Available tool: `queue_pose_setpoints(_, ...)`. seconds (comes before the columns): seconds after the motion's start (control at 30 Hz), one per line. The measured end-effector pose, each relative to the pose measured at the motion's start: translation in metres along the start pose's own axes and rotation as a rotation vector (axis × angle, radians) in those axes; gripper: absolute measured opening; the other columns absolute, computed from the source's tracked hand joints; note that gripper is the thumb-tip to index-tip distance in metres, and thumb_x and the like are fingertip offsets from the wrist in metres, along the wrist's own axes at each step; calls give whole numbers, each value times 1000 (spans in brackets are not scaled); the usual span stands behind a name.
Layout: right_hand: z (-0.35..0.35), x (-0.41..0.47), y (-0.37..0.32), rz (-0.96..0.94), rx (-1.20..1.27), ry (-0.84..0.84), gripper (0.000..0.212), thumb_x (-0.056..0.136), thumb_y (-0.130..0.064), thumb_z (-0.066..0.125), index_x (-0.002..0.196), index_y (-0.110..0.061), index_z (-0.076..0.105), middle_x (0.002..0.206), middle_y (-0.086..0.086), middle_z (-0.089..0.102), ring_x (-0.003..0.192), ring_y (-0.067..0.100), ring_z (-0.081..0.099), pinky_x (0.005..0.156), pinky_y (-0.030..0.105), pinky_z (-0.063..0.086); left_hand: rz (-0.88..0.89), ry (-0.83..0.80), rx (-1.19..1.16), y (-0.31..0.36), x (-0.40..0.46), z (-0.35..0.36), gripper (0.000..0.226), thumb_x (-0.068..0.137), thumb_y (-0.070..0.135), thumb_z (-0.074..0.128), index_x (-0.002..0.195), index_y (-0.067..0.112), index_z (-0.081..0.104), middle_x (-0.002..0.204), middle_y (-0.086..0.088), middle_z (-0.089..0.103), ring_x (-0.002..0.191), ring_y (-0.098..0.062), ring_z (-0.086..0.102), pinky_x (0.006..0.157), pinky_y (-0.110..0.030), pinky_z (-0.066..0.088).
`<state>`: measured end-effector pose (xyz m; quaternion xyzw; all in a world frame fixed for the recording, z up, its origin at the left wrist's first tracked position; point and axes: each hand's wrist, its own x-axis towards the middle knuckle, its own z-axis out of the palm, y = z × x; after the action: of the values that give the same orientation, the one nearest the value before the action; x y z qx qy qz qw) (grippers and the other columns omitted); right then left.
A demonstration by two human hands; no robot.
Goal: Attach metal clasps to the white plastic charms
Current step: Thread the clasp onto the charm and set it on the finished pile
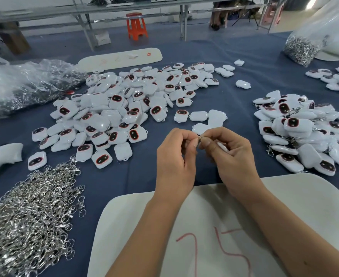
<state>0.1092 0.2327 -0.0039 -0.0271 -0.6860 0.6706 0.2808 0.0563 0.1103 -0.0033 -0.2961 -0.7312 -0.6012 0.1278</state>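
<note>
I see both hands raised over blue cloth [144, 176]. Left hand [175, 156] pinches small clasp [201, 137] at fingertips. Right hand [230, 152] curls round white charm [222, 146], mostly hidden, pinching clasp too. Loose charms [114, 108] ahead-left, clasp heap [30, 212] near-left, clasped charms [300, 132] right.

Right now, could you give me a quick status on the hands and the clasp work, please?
Both hands raised together, left hand and right hand pinching a small metal clasp. White charm tucked in right grip. Nothing in the way.
</note>
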Motion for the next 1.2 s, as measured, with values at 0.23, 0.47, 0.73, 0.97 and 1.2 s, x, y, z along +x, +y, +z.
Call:
queue_pose_setpoints(0.23, 0, 0, -1, -6, -86, -50, 16, 96, 2, 68, 86, -10, 71, 78, -3, 71, 73, 5, 60, 72, 16, 46, -2, -21, 50, -6, 2, -6, 16, 98, 6, 59, 88, 18, 62, 82, 10, 65, 75, -20, 60, 65, -25, 47)
queue_pose_setpoints(0.47, 1, -1, -2, 18, -147, -49, 16, 96, -1, 69, 85, -13, 71, 80, 3, 71, 74, 12, 59, 74, 19, 46, 21, -61, 98, -6, 3, -11, 19, 96, 7, 59, 87, 23, 60, 83, 12, 63, 78, -17, 59, 65, -17, 43)
queue_pose_setpoints(0.73, -3, 2, 6, 225, -120, 69, 26, 94, -2, 62, 103, -21, 46, 92, 7, 60, 71, 16, 52, 71, 34, 48, 113, -127, 266, -5, 5, -19, 14, 100, 8, 57, 89, 17, 58, 87, 11, 56, 81, -11, 55, 69, -13, 37)
queue_pose_setpoints(0.97, -6, 7, 5, 209, -39, 94, 14, 100, -9, 67, 112, -16, 64, 79, 8, 73, 56, 17, 65, 56, 23, 52, 124, -197, 299, -6, 5, -19, 16, 99, 5, 57, 88, 17, 57, 86, 12, 53, 79, -12, 53, 68, -15, 37)
queue_pose_setpoints(1.2, -10, 9, 5, 224, -52, 136, 9, 98, -14, 69, 91, -16, 72, 68, -4, 63, 51, 13, 46, 49, 19, 40, 79, -292, 279, -7, 5, -18, 19, 94, 5, 60, 85, 22, 55, 85, 10, 54, 79, -18, 53, 63, -19, 39)
